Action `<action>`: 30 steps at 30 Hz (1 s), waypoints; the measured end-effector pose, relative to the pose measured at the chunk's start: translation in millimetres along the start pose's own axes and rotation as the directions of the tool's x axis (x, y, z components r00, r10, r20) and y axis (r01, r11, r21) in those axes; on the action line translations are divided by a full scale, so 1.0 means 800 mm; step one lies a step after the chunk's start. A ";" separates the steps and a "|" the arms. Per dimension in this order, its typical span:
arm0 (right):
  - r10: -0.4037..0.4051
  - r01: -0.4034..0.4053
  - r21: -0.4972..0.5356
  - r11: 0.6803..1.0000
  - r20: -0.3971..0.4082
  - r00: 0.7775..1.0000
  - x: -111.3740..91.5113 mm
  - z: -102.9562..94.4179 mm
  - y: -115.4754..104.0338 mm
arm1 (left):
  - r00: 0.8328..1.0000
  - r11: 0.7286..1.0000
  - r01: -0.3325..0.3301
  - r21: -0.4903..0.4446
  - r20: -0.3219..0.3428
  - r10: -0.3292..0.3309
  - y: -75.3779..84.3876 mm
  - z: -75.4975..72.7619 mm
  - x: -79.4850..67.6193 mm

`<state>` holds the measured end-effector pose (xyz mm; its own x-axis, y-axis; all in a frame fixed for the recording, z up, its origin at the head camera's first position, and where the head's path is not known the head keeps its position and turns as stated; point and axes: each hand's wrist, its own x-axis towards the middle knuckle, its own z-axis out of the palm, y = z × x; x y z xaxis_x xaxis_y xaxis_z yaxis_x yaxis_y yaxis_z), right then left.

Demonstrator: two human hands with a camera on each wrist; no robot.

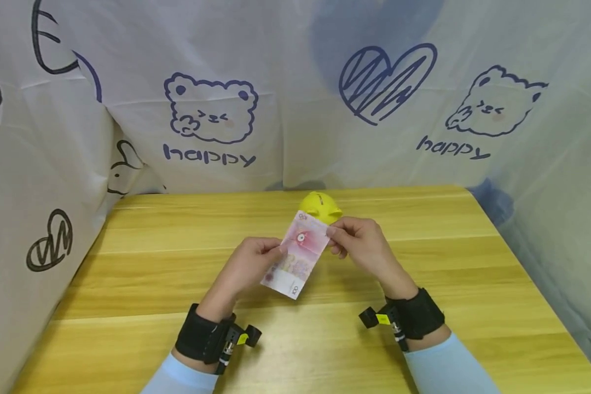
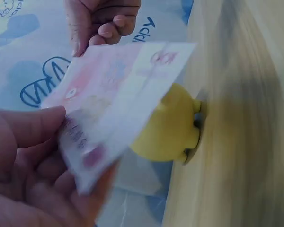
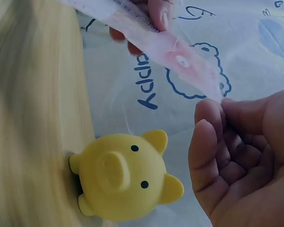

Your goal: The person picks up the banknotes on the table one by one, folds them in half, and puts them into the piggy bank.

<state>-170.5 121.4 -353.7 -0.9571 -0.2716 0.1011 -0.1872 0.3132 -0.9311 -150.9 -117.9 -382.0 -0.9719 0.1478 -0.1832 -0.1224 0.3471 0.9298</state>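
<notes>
A pink and white banknote (image 1: 302,254) marked 100 is stretched between both hands above the table. My left hand (image 1: 253,262) pinches its left long edge, thumb on top and fingers beneath. At the upper right corner, my right hand (image 1: 364,243) pinches the note between thumb and forefinger, its other fingers curled. Behind the note stands a yellow piggy bank (image 1: 317,203) with a dark slot on its back. In the right wrist view the piggy bank (image 3: 125,177) shows its snout, eyes and ears; the left wrist view has the note partly covering it.
The wooden table (image 1: 152,284) runs back to a white cloth (image 1: 295,126) printed with bears, a heart and the word happy. More cloth hangs along the left and right sides. Each wrist wears a black strap (image 1: 416,314) with a small camera.
</notes>
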 end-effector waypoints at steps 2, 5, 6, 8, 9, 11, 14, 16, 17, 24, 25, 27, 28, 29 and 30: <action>-0.022 0.023 0.020 1.000 -0.037 0.999 -0.002 0.000 -0.005 | 0.999 0.999 -0.011 -0.031 -0.049 0.009 0.001 0.001 0.000; -0.039 0.047 0.098 0.994 -0.076 0.996 0.000 0.006 0.003 | 0.991 0.993 -0.034 -0.109 -0.135 0.019 0.000 0.004 0.000; -0.036 0.044 0.115 0.992 -0.074 0.997 0.001 0.009 0.007 | 0.988 0.989 -0.040 -0.144 -0.152 0.018 0.000 0.005 0.000; -0.015 0.020 0.145 0.989 -0.037 0.999 0.002 0.018 0.016 | 0.984 0.975 -0.060 -0.212 -0.177 0.022 -0.001 0.008 0.000; -0.003 0.005 0.156 0.988 -0.012 1.000 0.003 0.022 0.021 | 0.983 0.966 -0.069 -0.250 -0.180 0.024 -0.001 0.009 0.001; 0.002 -0.007 0.159 0.987 0.031 1.000 0.004 0.030 0.026 | 0.987 0.940 -0.080 -0.331 -0.160 0.028 0.000 0.011 0.001; -0.008 0.004 0.181 0.983 0.020 1.000 0.002 0.035 0.029 | 0.993 0.914 -0.076 -0.399 -0.113 0.033 0.003 0.012 0.000; -0.025 0.027 0.197 0.980 -0.010 1.000 0.001 0.035 0.030 | 0.996 0.908 -0.064 -0.415 -0.090 0.030 0.006 0.012 -0.002; -0.034 0.038 0.205 0.978 -0.024 0.999 0.000 0.034 0.030 | 0.996 0.907 -0.061 -0.417 -0.082 0.029 0.007 0.011 -0.003; -0.091 0.087 0.289 0.953 -0.001 0.996 -0.002 0.029 0.028 | 0.998 0.894 -0.056 -0.444 -0.047 0.039 0.011 0.006 -0.006; -0.098 0.092 0.296 0.951 0.005 0.995 -0.002 0.029 0.028 | 0.998 0.891 -0.057 -0.451 -0.045 0.041 0.011 0.005 -0.007; -0.112 0.104 0.307 0.946 0.007 0.994 -0.002 0.029 0.028 | 0.998 0.883 -0.059 -0.466 -0.039 0.046 0.012 0.004 -0.007; -0.117 0.108 0.312 0.944 0.008 0.993 -0.001 0.030 0.029 | 0.998 0.880 -0.058 -0.471 -0.039 0.045 0.012 0.004 -0.008; -0.123 0.114 0.319 0.941 0.006 0.992 -0.001 0.030 0.028 | 0.998 0.876 -0.057 -0.478 -0.038 0.044 0.012 0.003 -0.008; -0.127 0.119 0.325 0.938 0.005 0.992 -0.001 0.030 0.028 | 0.998 0.873 -0.055 -0.485 -0.039 0.042 0.013 0.003 -0.008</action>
<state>-168.5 107.0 -383.0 -0.9243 -0.3139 0.2170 -0.2175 -0.0340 -0.9755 -145.2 -113.1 -372.2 -0.9832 0.1263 -0.1315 -0.1505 -0.1545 0.9765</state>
